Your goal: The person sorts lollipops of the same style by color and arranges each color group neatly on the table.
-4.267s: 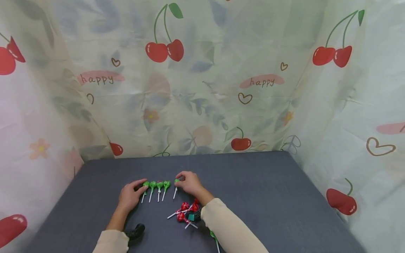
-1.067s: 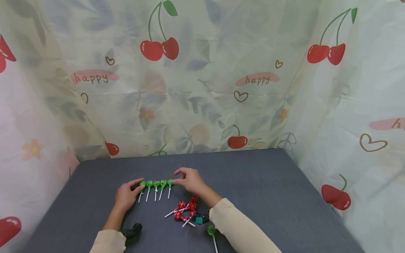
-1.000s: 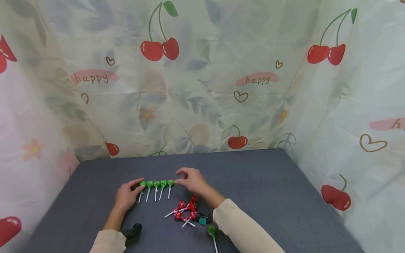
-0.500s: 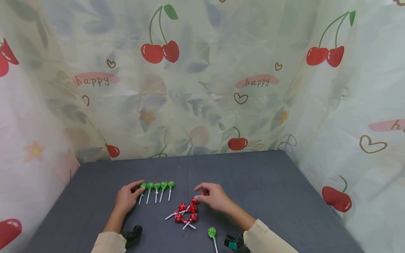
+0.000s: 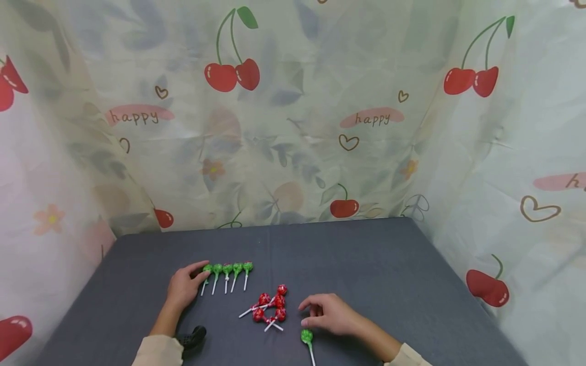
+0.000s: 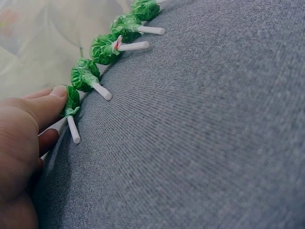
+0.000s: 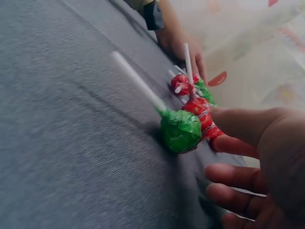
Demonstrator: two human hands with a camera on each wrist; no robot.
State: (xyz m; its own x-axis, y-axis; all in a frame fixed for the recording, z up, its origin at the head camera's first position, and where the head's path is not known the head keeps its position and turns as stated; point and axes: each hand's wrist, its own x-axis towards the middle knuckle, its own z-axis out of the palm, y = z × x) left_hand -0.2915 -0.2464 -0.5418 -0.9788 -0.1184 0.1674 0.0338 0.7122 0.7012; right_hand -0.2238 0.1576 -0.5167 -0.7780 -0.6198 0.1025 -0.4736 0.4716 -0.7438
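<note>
So the left hand (image 5: 183,285) has thumb and finger pinching the candy end of the leftmost green lollipop (image 6: 72,101), which lies beyond and left of the red lollipop pile (image 5: 280,301). My guess is that this anchors the end so the row doesn't skid. The rest of the green row (image 5: 227,268) runs rightward from there, also beyond the pile, heads lined up close and sticks toward the person, probably so the round ends set the line.

The right hand (image 5: 330,313) is right of the pile, fingers loosely bent and spread, nothing in them. The lone green lollipop (image 5: 306,336) lies just by it, on the pile's near right side, head toward the fingers, which looks handy for grabbing. The pile itself is just a jumble, sticks crossing, on the dark tabletop (image 5: 366,269).
</note>
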